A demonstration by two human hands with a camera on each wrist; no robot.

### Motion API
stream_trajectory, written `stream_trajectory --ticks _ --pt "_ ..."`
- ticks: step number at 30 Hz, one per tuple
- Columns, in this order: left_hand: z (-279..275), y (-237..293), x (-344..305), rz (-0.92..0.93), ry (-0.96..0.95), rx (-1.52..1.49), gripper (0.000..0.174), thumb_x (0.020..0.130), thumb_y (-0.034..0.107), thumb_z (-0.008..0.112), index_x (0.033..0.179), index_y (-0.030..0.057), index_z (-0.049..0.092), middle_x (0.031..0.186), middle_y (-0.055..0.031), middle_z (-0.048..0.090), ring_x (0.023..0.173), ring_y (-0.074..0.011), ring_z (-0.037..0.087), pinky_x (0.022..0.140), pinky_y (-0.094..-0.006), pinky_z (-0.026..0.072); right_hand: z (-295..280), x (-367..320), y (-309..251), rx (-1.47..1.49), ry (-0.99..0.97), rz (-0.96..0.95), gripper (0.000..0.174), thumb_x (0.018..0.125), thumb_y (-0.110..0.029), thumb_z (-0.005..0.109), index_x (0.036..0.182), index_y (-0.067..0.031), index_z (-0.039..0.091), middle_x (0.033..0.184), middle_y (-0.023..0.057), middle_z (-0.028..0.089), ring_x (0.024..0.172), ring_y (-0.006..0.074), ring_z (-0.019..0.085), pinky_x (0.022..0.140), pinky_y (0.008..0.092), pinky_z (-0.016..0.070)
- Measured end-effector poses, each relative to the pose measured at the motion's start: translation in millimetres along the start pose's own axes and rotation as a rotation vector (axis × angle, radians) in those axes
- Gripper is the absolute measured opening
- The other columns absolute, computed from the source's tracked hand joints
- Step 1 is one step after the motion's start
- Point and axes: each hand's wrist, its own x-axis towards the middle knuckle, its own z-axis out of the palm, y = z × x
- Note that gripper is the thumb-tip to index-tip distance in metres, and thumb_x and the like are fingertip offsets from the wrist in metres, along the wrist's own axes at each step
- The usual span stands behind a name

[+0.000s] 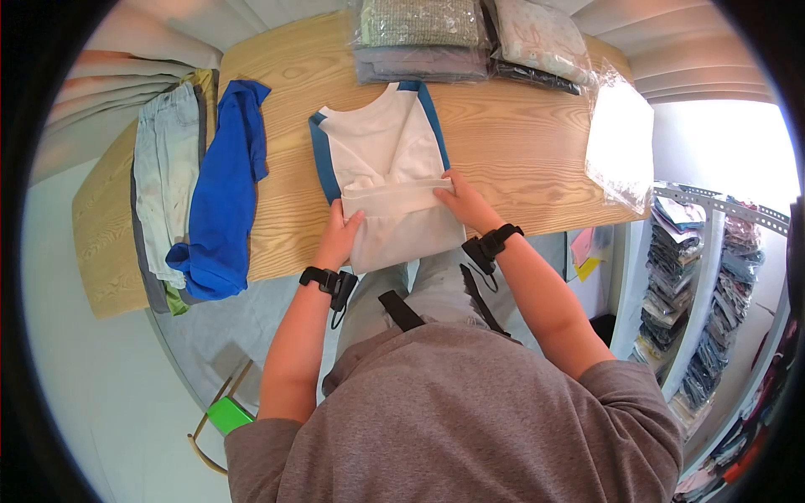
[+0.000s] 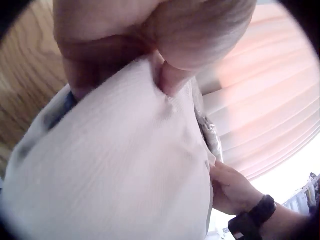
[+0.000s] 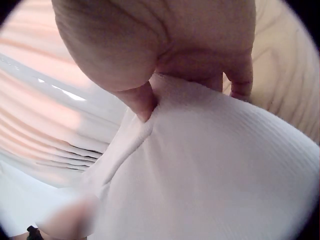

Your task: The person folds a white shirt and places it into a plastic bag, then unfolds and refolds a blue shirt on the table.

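Observation:
A white top (image 1: 386, 134) with blue bands down its two sides lies on the wooden table, its lower part folded up and hanging toward the person at the near edge. My left hand (image 1: 337, 236) pinches the left side of the folded part between thumb and fingers. On the right side, my right hand (image 1: 466, 206) pinches the same fold, with the thumb on top. In the left wrist view the ribbed white cloth (image 2: 115, 150) stretches below the left hand. The right thumb (image 3: 140, 102) presses into the cloth in the right wrist view, fingers partly hidden behind it.
A blue garment (image 1: 222, 210) and light-wash jeans (image 1: 168, 142) lie on the table's left. Plastic-wrapped folded clothes (image 1: 419, 42) and another wrapped stack (image 1: 541, 42) sit at the back. A clear plastic bag (image 1: 620, 138) lies at the right end. Shelves of clothes (image 1: 671, 285) stand on the right.

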Motion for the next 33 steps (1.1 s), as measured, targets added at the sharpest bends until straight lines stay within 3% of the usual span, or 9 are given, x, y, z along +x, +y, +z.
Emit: stream_trajectory --ticks 6,13,15,16,17,18,20,23,33 --pt "3.7 -15.6 13.9 -0.052 0.126 0.095 0.043 0.087 0.028 0.060 0.112 -0.0046 0.045 0.102 -0.0122 0.058 0.090 -0.0176 0.055 0.080 -0.0303 0.0446 14.2 16.5 11.9 -0.072 0.095 -0.013 0.041 0.086 -0.029 0.057 0.113 -0.0013 0.044 0.102 0.0257 0.058 0.097 0.0401 0.055 0.082 0.0430 0.0429" --pt "21.1 21.7 9.6 -0.117 0.275 0.468 0.043 0.082 0.025 0.062 0.110 -0.0036 0.047 0.097 -0.0181 0.060 0.087 -0.0339 0.058 0.078 -0.0380 0.0451 25.2 -3.1 -0.6 -0.206 0.218 0.040 0.043 0.085 -0.030 0.058 0.116 -0.0020 0.046 0.110 0.0241 0.056 0.102 0.0379 0.054 0.085 0.0435 0.0426" --pt "21.7 29.3 -0.2 -0.160 0.325 0.582 0.041 0.082 0.023 0.062 0.110 -0.0033 0.047 0.102 -0.0199 0.059 0.092 -0.0370 0.056 0.081 -0.0395 0.0440 24.0 -14.6 2.3 -0.506 0.377 -0.398 0.044 0.083 -0.029 0.059 0.119 -0.0082 0.049 0.124 0.0163 0.051 0.114 0.0321 0.048 0.092 0.0426 0.0397" --pt "16.4 22.4 -2.9 0.124 0.339 0.653 0.041 0.080 0.020 0.062 0.111 -0.0016 0.047 0.111 -0.0200 0.055 0.101 -0.0369 0.052 0.086 -0.0410 0.0414 18.8 -21.6 -0.7 -0.505 0.375 -0.396 0.044 0.083 -0.029 0.059 0.119 -0.0082 0.049 0.124 0.0163 0.051 0.114 0.0321 0.048 0.092 0.0426 0.0397" --pt "10.1 15.8 -6.0 0.410 0.346 0.716 0.042 0.077 0.017 0.062 0.112 0.0000 0.046 0.121 -0.0202 0.051 0.110 -0.0368 0.048 0.091 -0.0425 0.0387 11.1 -29.6 -3.2 -0.623 0.199 -0.597 0.044 0.082 -0.030 0.059 0.122 -0.0131 0.050 0.131 0.0118 0.046 0.121 0.0298 0.043 0.096 0.0432 0.0364" --pt "1.5 17.6 -10.7 0.406 0.341 0.717 0.042 0.077 0.017 0.062 0.112 0.0000 0.046 0.121 -0.0202 0.051 0.110 -0.0368 0.048 0.091 -0.0425 0.0387 4.1 -35.5 -4.4 -0.734 0.016 -0.793 0.045 0.082 -0.031 0.059 0.124 -0.0181 0.050 0.137 0.0072 0.041 0.127 0.0276 0.037 0.100 0.0437 0.0331" --pt "-16.1 32.0 -21.5 0.728 -0.183 1.035 0.058 0.071 0.010 0.063 0.124 0.0070 0.043 0.136 -0.0168 0.039 0.125 -0.0336 0.037 0.101 -0.0451 0.0308 -4.7 -38.4 -1.1 -0.791 -0.061 -0.801 0.044 0.083 -0.032 0.057 0.126 -0.0217 0.050 0.140 0.0057 0.038 0.129 0.0275 0.034 0.102 0.0446 0.0306" --pt "-22.0 42.7 -36.4 0.615 -0.457 1.381 0.069 0.066 0.008 0.063 0.131 0.0103 0.041 0.139 -0.0156 0.036 0.128 -0.0314 0.034 0.103 -0.0475 0.0282 -12.4 -23.6 10.1 -0.875 -0.181 -0.811 0.043 0.085 -0.034 0.055 0.127 -0.0261 0.050 0.143 0.0045 0.032 0.132 0.0275 0.029 0.105 0.0454 0.0269" --pt "-32.0 16.7 -10.2 0.620 -0.408 1.014 0.058 0.068 0.003 0.064 0.124 0.0113 0.052 0.135 -0.0092 0.043 0.125 -0.0285 0.038 0.101 -0.0398 0.0351 -37.7 14.7 20.2 -0.559 -0.395 -0.822 0.047 0.080 -0.016 0.055 0.127 -0.0231 0.051 0.142 0.0086 0.035 0.129 0.0321 0.034 0.104 0.0421 0.0318"
